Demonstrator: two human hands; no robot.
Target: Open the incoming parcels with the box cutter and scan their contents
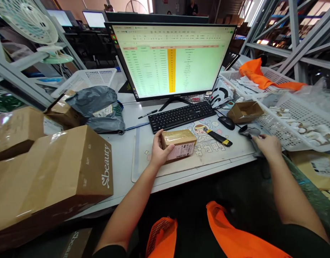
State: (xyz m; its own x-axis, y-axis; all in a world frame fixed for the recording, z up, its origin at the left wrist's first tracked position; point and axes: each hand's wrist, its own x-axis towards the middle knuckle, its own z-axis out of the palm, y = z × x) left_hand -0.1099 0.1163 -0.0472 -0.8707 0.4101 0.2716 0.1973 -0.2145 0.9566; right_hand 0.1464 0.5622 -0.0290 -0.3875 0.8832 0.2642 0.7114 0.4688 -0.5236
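My left hand [160, 151] grips the left end of a small taped cardboard box [179, 139], thumb on its front and fingers behind. A white printed label [182, 150] covers the box's front side. The box rests on a pale desk mat [143, 143] with cartoon drawings. At the right edge of the desk my right hand [268, 146] is closed around the handle of a dark barcode scanner [249, 131], whose head points left. Between the hands lies a black and yellow utility knife [218, 138].
Behind the mat are a keyboard [182, 115], a mouse [226, 122] and a monitor [175, 64] with a spreadsheet. Large cartons [52, 168] and a grey plastic parcel [99, 109] stand left. A small open box [244, 111] and white baskets [301, 118] stand right.
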